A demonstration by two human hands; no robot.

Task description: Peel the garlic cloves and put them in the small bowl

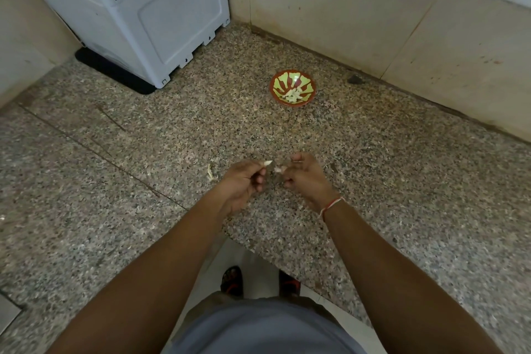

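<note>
My left hand (244,181) pinches the pale garlic clove (267,163) — my right hand (301,174) pinches papery skin (278,170); strip it fully before bowling.

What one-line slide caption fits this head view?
Left hand pinches a garlic clove, right hand pinches peel; small bowl beyond.
</note>
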